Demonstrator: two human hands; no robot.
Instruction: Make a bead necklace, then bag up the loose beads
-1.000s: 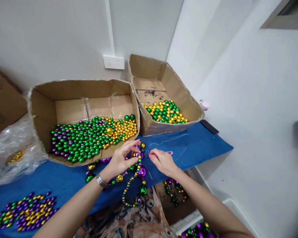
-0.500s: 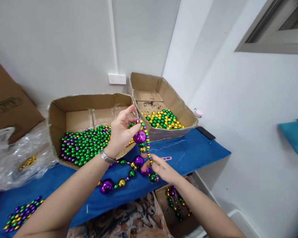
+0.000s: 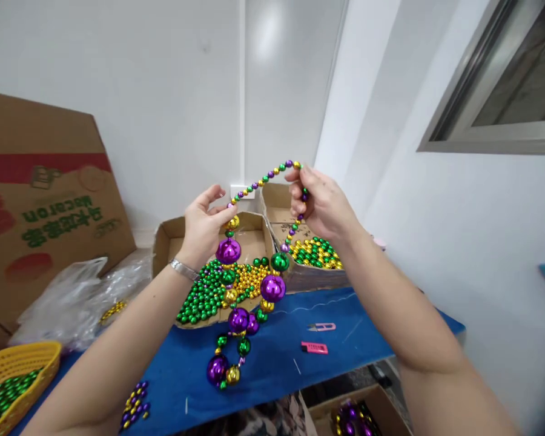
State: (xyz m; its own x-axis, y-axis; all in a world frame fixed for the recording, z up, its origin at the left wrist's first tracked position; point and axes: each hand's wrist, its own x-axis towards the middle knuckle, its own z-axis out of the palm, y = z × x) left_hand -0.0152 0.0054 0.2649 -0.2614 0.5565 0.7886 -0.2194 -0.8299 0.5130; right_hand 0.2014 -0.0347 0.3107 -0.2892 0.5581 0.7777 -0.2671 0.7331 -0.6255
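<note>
Between my hands hangs a bead necklace [image 3: 273,288] of shiny purple, green and gold beads, small along the top and large lower down. My left hand [image 3: 204,227] pinches it at the upper left, just above a gold bead and a large purple one. Higher up at the right, my right hand [image 3: 320,200] is closed on the small-bead part. The lower loop of the necklace dangles in front of the blue cloth [image 3: 272,387]. Behind it stands a cardboard box [image 3: 168,239] of loose green and gold beads.
A second cardboard box [image 3: 309,281] holds green and gold beads. Pink thread snips [image 3: 323,327] and a pink lighter [image 3: 315,347] lie on the cloth. At left are a yellow basket [image 3: 49,363], plastic bags [image 3: 79,303] and a large carton [image 3: 59,200]. Below, an open box [image 3: 320,418] contains necklaces.
Both hands have risen, my right hand most, from below the left to above it. The necklace is now lifted and stretched between them. The view has shifted, bringing the yellow basket and lighter into sight.
</note>
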